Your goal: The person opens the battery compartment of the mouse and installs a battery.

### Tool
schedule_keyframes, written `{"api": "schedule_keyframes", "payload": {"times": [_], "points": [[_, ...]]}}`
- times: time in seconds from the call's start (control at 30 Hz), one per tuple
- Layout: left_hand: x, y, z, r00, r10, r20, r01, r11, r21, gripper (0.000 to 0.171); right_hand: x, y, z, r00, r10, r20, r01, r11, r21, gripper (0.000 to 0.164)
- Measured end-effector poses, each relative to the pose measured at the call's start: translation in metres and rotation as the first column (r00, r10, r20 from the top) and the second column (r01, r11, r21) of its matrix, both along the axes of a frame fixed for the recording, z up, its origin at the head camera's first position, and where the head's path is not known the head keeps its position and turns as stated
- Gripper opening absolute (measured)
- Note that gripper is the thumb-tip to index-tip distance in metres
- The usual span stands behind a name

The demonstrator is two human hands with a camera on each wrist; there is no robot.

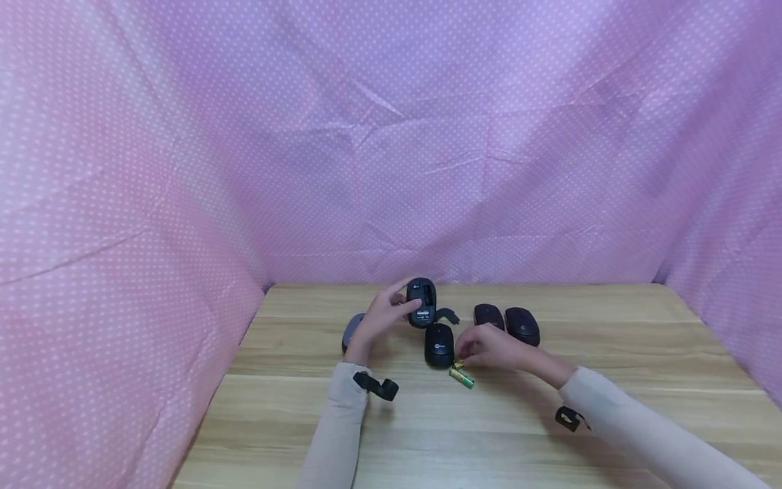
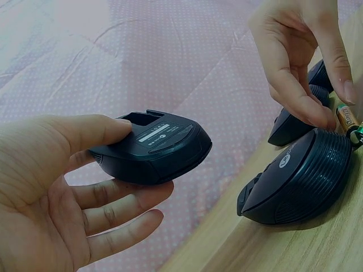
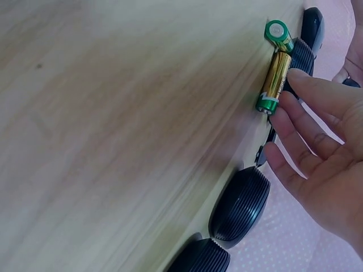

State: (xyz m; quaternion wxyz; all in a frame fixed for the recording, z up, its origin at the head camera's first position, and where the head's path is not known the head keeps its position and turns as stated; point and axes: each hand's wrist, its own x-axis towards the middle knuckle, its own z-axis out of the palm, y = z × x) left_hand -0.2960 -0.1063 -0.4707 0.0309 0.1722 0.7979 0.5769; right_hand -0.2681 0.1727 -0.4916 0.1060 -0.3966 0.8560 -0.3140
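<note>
My left hand (image 1: 380, 318) holds a black computer mouse (image 1: 421, 302) underside up, thumb on its base and fingers beneath. The mouse's battery compartment (image 1: 427, 295) is uncovered and looks vacant. In the right wrist view, my right hand (image 3: 329, 136) pinches a gold-and-green battery (image 3: 273, 82) between thumb and fingertips, low over the table. A second battery (image 3: 278, 34) lies end to end with it. Beside the right fingertips, another black mouse (image 1: 439, 346) sits upright on the table.
A dark curved cover piece (image 1: 448, 315) lies behind the middle mouse. Two more black mice (image 1: 489, 316) (image 1: 522, 326) stand just beyond the right hand. A greyish mouse (image 1: 351, 333) is partly hidden by the left wrist. Pink dotted cloth (image 1: 391, 170) walls the wooden table (image 1: 427, 435).
</note>
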Motion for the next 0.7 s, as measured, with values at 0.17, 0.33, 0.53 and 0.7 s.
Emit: {"api": "schedule_keyframes", "payload": {"times": [0.17,0.33,0.53,0.7], "points": [[-0.005,-0.002,-0.001,1.000,-0.016,0.007,0.016,1.000,0.017,0.056,-0.003,-0.006,-0.001,1.000,-0.014,-0.017,0.015,0.999,0.036,0.015],[-0.010,-0.004,-0.001,1.000,-0.015,0.023,0.014,1.000,0.025,0.055,-0.005,-0.011,-0.001,0.999,-0.022,-0.028,0.024,0.997,0.067,0.015],[-0.013,-0.004,0.000,1.000,-0.004,0.031,0.004,1.000,0.020,0.054,-0.008,-0.012,-0.003,0.999,-0.026,-0.036,0.029,0.997,0.072,0.016],[-0.017,-0.006,-0.001,1.000,-0.015,0.026,0.014,1.000,0.019,0.055,-0.010,-0.013,-0.003,0.998,-0.035,-0.044,0.039,0.995,0.088,0.018]]}}
